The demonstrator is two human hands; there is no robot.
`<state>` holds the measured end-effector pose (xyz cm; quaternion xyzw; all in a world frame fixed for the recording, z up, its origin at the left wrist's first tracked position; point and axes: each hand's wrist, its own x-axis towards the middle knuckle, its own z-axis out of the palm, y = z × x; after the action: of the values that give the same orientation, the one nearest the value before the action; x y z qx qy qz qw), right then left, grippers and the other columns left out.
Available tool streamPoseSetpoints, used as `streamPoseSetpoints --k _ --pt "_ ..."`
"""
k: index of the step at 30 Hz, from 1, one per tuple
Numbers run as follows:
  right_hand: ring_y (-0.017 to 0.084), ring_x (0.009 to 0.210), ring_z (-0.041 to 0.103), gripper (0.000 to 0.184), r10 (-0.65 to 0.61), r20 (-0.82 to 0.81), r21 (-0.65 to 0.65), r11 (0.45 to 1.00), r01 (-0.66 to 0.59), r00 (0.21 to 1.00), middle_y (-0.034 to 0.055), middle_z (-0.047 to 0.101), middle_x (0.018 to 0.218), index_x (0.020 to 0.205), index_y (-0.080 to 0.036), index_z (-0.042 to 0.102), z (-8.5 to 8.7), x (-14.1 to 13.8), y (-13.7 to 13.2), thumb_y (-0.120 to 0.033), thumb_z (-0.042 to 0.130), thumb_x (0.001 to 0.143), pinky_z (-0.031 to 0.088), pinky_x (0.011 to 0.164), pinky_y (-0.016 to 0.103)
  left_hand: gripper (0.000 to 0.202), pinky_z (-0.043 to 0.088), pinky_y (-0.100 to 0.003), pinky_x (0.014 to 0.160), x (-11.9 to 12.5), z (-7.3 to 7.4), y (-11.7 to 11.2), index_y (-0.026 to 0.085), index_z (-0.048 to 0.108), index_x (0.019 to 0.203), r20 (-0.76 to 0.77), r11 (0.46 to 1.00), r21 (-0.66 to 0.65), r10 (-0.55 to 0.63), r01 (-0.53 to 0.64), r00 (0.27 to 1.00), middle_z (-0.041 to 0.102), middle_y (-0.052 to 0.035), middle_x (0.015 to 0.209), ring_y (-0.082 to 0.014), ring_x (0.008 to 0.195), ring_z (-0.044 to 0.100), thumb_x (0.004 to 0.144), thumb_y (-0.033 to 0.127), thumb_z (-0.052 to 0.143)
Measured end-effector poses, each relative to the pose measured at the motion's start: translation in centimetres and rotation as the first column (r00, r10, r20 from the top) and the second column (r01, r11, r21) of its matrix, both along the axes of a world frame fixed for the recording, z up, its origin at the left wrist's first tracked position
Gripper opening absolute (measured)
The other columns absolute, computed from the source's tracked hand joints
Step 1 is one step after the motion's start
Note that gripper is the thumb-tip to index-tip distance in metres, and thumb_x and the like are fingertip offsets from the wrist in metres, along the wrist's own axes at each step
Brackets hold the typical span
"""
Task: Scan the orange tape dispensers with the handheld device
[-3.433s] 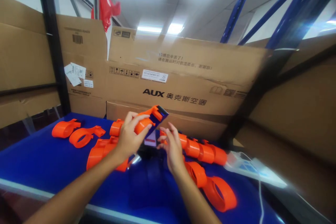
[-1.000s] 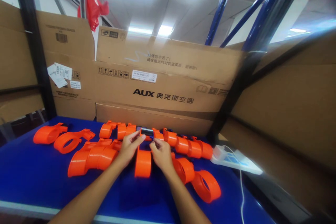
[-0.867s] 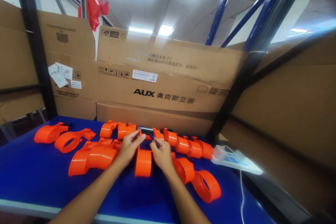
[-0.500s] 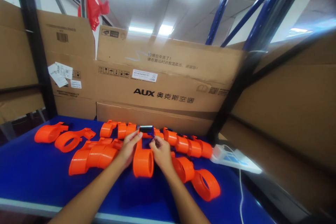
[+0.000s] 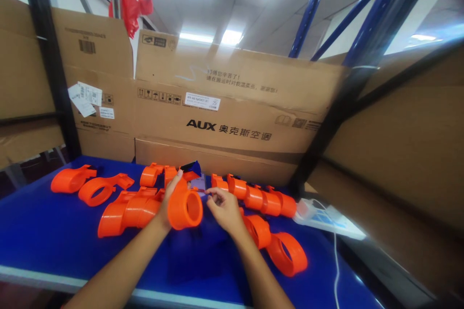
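My left hand (image 5: pixel 167 205) is closed around an orange tape dispenser (image 5: pixel 177 209), a wide ring with an arm. A dark blue and black end piece (image 5: pixel 193 170) tops that arm, tilted up to the right. To the right of the dispenser, my right hand (image 5: pixel 225 208) is apart from it, its thumb and fingertips drawn together. Whatever those fingertips hold, if anything, is too small to make out. Beyond them, a pale purple flat item (image 5: pixel 198 183) is partly hidden.
More orange dispensers lie around: several in a left row (image 5: pixel 132 211), a back right row (image 5: pixel 253 198) and a loose one (image 5: pixel 288 253). All rest on a blue tabletop (image 5: pixel 203 270). A white power strip (image 5: pixel 331 219) with a cable sits right. A cardboard wall (image 5: pixel 232 111) stands behind.
My left hand has tilted and turned the dispenser, shifting its ring left and up. My right hand has come away from the blue end piece.
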<state>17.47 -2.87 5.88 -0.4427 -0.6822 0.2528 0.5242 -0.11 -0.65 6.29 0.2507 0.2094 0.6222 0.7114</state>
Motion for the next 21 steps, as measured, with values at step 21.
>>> streamPoseSetpoints --k 21 --pt "0.012 0.054 0.05 0.049 -0.097 0.118 0.268 0.961 0.062 0.988 0.004 0.067 0.087 0.135 -0.02 0.054 1.1 0.5 -0.8 -0.035 0.06 0.089 0.046 0.052 0.024 0.037 0.044 -0.021 0.058 2.0 0.2 -1.5 0.015 0.068 0.087 -0.263 0.961 0.235 0.207 -0.146 0.942 0.065 0.0002 0.071 -0.0105 0.058 0.057 0.068 0.042 0.082"
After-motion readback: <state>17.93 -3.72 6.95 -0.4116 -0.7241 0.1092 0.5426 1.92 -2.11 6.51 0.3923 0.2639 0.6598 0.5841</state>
